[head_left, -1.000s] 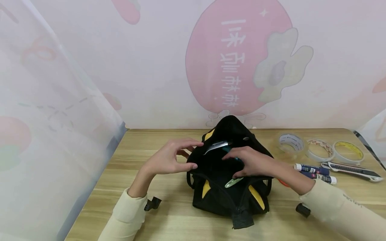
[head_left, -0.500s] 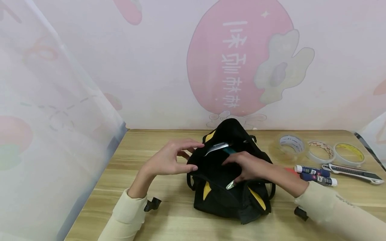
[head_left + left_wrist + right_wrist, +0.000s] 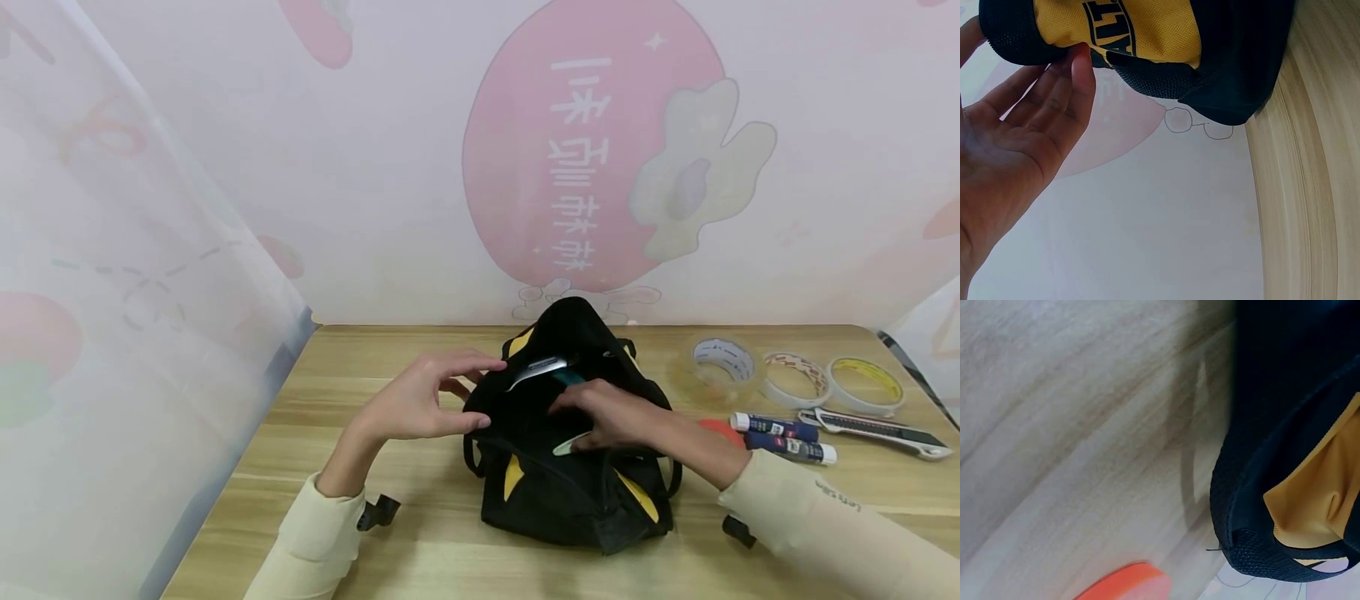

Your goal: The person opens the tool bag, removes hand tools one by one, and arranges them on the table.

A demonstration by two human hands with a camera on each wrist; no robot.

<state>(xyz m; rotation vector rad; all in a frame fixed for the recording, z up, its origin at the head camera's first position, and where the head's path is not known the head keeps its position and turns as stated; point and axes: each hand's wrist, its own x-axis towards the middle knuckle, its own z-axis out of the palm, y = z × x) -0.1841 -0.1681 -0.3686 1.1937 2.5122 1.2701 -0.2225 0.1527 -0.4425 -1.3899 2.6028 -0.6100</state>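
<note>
A black tool bag [image 3: 551, 500] with yellow patches stands mouth up on the table. My left hand [image 3: 423, 396] holds its left rim, thumb in front and fingers farther back; in the left wrist view my left hand [image 3: 1029, 137] touches the cloth beside the yellow panel. My right hand [image 3: 611, 417] reaches into the bag's mouth, its fingertips partly hidden. A narrow pale green thing [image 3: 570, 445] lies right at its thumb; I cannot tell whether the hand grips it. Inside, a silver-white slim tool [image 3: 538, 367] leans at the back left, next to a teal thing [image 3: 567, 377].
Rolls of tape, a clear roll [image 3: 720, 367], a white roll [image 3: 797, 377] and a yellow-lined roll [image 3: 866, 385], lie at the back right. Nearer are two dark blue glue sticks [image 3: 791, 447], a box cutter [image 3: 873, 433] and an orange-red piece [image 3: 1132, 584]. A printed cloth [image 3: 375, 208] hangs behind the table.
My right hand has sunk lower into the bag, and the pale green thing has shifted slightly left and up. The bag's front strap end has moved up. My left hand stays at the rim.
</note>
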